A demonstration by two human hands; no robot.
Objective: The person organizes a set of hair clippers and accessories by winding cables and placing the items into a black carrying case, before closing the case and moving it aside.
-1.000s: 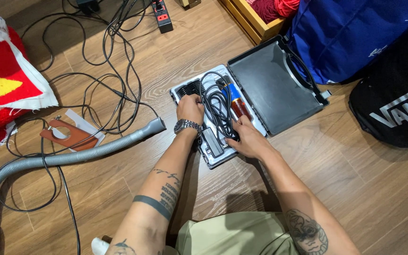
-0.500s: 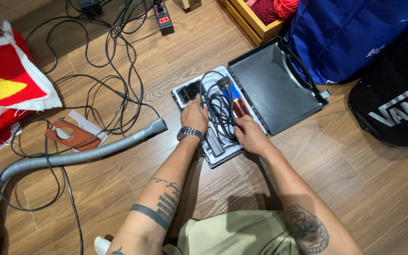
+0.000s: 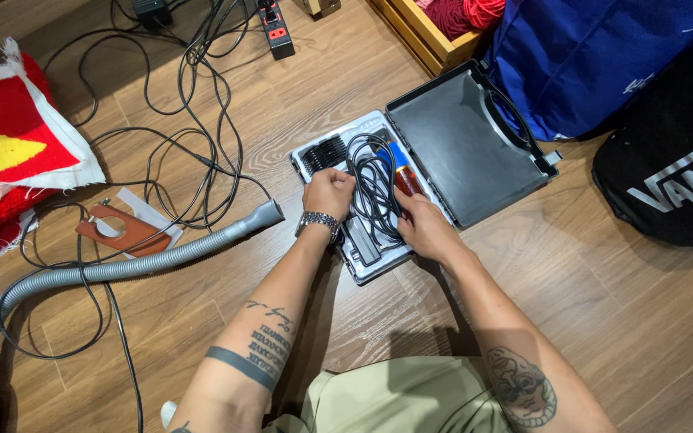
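Observation:
An open grey plastic case (image 3: pixel 475 144) lies on the wooden floor, lid flat to the right. Its tray holds a coiled black cord (image 3: pixel 374 188), black comb pieces (image 3: pixel 322 152) and a small red and blue item (image 3: pixel 404 172). My left hand (image 3: pixel 329 192), with a metal wristwatch, rests curled on the tray's left side, touching the cord. My right hand (image 3: pixel 420 226) presses on the cord's right side, fingers on the coil. What lies under the cord is hidden.
A grey ribbed hose (image 3: pixel 122 269) runs across the floor on the left. Loose black cables (image 3: pixel 202 104) and a power strip (image 3: pixel 276 28) lie at the back. A red and yellow rug (image 3: pixel 10 152), a wooden box (image 3: pixel 423 32), a blue bag (image 3: pixel 595 56) and a black bag (image 3: pixel 675 184) surround the spot.
My left hand slid slightly down and left on the tray. The camera view shifted a little; both hands stay on the cord in the case.

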